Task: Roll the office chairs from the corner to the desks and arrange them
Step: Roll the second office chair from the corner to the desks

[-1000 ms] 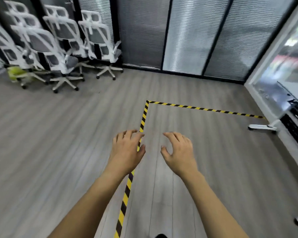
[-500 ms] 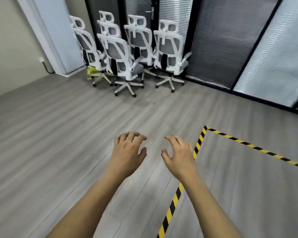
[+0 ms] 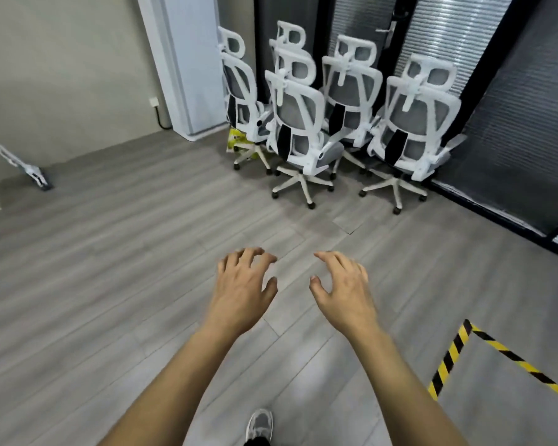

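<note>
A: What changed over the last second?

B: The view swung left and closed in. A second back the office chairs (image 3: 332,117) sat off in the upper left of the frame, far beyond the left hand (image 3: 244,292). Now they stood straight ahead of both hands, larger, filling the corner between the white pillar (image 3: 187,59) and the dark blinds (image 3: 512,123).

A: And the hands?

B: Left hand and right hand (image 3: 343,289) were both empty, fingers spread and curled loosely, palms down, held apart from each other over the grey plank floor (image 3: 110,268). Same posture as in the earlier frames. Neither touched anything.

A: The tape?

B: The yellow-black floor tape (image 3: 451,358) had run between the hands; by now it lay behind and to the right of the right hand.

A: Which chair was nearest?

B: The front mesh-back chair (image 3: 298,130), just beyond the left hand's fingertips in line, though well apart from them. Its back faced the person. A second front chair (image 3: 414,123) stood beyond the right hand.

A: Meaning for the task?

B: Approach phase, by my reading. No chair rolled yet; no worktop in view. A shoe (image 3: 260,424) showed below, mid-step. Next would likely be gripping a backrest.
</note>
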The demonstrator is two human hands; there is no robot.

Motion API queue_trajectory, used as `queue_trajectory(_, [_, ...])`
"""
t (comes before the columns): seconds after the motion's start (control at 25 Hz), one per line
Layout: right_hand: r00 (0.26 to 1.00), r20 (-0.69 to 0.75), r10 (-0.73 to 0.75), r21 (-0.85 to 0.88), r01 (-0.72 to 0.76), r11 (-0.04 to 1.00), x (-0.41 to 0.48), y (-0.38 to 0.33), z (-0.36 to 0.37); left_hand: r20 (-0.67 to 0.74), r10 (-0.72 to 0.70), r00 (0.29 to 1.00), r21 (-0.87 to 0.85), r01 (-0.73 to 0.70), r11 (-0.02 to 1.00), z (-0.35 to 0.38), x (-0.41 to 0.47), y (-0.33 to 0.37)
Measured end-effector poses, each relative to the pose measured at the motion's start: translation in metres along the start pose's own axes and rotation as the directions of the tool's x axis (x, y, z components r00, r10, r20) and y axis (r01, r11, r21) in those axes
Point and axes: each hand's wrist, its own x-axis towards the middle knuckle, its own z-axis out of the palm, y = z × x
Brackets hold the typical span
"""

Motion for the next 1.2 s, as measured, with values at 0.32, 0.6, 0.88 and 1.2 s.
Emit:
queue_trajectory(0.32, [1.0,-0.026,0.007,0.015,-0.007,1.0,0.256,0.027,0.058,0.013,0.013,1.0,-0.006,-0.013,1.0,0.049,0.254,-0.089])
queue_trajectory(0.6, [0.999,-0.037,0.018,0.07,-0.016,0.997,0.512,0.085,0.114,0.064,0.011,0.998,0.003,-0.011,1.0,0.112,0.502,-0.153])
queue_trajectory(0.88, [1.0,-0.015,-0.006,0.049,0.006,0.999,0.751,0.106,0.167,0.035,-0.004,0.999,-0.029,0.005,1.0,0.15,0.719,-0.237])
queue_trajectory(1.2, [0.984,-0.07,0.166,0.019,-0.165,0.986,0.985,0.108,0.257,0.1,0.119,0.988,-0.088,-0.111,0.99,0.207,0.966,-0.368])
